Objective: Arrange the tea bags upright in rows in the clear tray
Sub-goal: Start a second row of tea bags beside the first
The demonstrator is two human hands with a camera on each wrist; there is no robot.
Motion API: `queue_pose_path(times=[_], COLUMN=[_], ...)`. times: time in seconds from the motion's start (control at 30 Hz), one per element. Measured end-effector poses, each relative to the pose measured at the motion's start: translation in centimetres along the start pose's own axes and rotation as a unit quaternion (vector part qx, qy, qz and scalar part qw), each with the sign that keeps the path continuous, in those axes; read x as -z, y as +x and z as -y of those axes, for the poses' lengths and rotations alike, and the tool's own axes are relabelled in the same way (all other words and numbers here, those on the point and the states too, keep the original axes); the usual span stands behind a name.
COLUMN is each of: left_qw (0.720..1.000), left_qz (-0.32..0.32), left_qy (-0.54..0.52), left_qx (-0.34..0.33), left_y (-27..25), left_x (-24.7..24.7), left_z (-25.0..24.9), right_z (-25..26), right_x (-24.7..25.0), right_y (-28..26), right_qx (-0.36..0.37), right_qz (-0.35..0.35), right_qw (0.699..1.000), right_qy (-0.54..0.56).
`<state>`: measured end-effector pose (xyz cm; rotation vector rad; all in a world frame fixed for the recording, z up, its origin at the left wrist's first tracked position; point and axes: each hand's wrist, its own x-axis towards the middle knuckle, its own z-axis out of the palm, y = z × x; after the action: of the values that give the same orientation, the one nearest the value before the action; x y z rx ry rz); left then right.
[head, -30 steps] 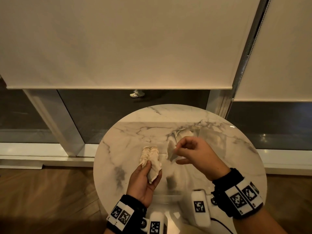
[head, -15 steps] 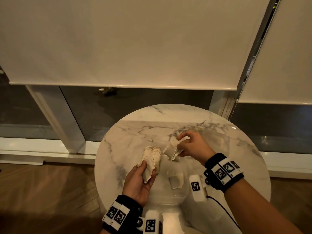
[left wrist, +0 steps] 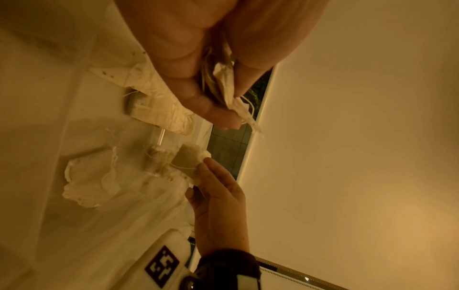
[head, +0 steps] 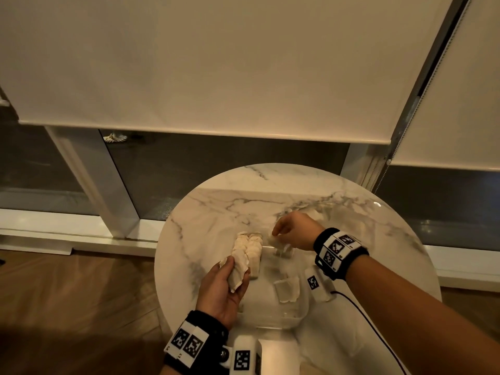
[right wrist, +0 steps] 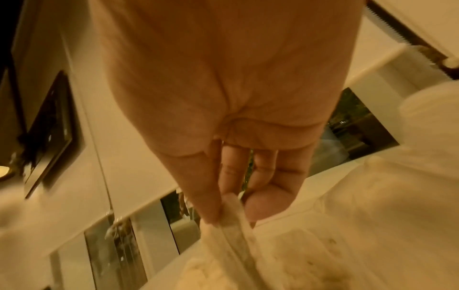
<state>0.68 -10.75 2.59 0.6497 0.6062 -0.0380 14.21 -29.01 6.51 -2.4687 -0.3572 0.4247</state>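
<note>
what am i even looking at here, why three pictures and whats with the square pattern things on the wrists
There is no machine here: a person is sorting tea bags with bare hands. The patterned squares sit on wristbands that carry small cameras.

The wide picture comes from a camera on the person's head, looking down at a round marble table. The other two come from the wrist cameras, looking along each hand, so they appear tilted and very close.

On the table stands a clear tray, hard to see because it is transparent. In it a row of tea bags already stands, and one loose tea bag lies nearer the person.

The left hand holds a bunch of tea bags. The right hand pinches a single tea bag, low over the tray's far end.
</note>
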Motion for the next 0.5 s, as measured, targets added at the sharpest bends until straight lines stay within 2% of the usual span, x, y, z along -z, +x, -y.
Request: queue_pose_path(times=[0.13,0.27,0.5], left_qw=[1.0,1.0,1.0], left_qz=[0.002,0.001,-0.01], left_qy=[0.004,-0.001,-0.001], left_qx=[0.001,-0.005,-0.008], left_y=[0.1,0.1,0.3], left_x=[0.0,0.1,0.2], left_z=[-0.1,-0.4,-0.7], right_z=[0.2,0.3,0.2], right_x=[-0.5,-1.0,-1.6], right_y=[1.5,2.6,3.8], right_qx=[-0.015,-0.021,-0.023], right_qz=[0.049,0.096,0.099], right_qw=[0.996,0.978,0.955], right_qy=[-0.074,-0.185,-0.277])
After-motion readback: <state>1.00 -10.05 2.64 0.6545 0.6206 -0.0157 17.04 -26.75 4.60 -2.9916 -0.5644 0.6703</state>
